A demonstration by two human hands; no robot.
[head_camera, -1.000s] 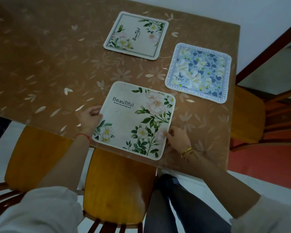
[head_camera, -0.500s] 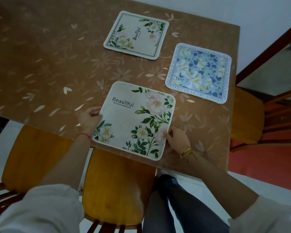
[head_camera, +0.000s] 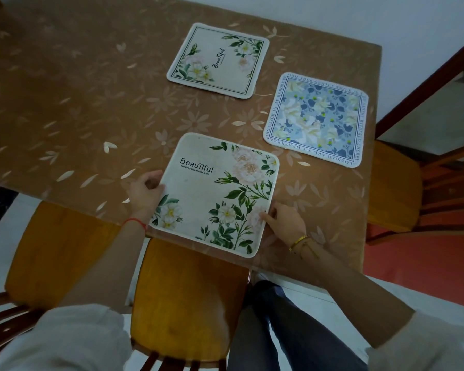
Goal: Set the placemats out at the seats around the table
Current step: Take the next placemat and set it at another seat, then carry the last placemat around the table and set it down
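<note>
Three square placemats lie on the brown flower-patterned table point(head_camera: 78, 103). The nearest, a cream placemat point(head_camera: 214, 194) with green leaves and the word "BeauTiful", lies flat at the near edge, its near corner slightly over the edge. My left hand point(head_camera: 145, 191) grips its left edge with curled fingers. My right hand point(head_camera: 285, 223) holds its lower right edge, fingertips touching the mat. A second cream floral placemat point(head_camera: 219, 60) lies at the far side. A blue floral placemat point(head_camera: 316, 119) lies at the right side.
A wooden chair point(head_camera: 188, 298) stands right below the near placemat, another chair point(head_camera: 62, 253) to its left. A third chair point(head_camera: 397, 188) stands at the table's right end. My legs in dark trousers point(head_camera: 279, 330) are beside the middle chair. A white wall lies beyond.
</note>
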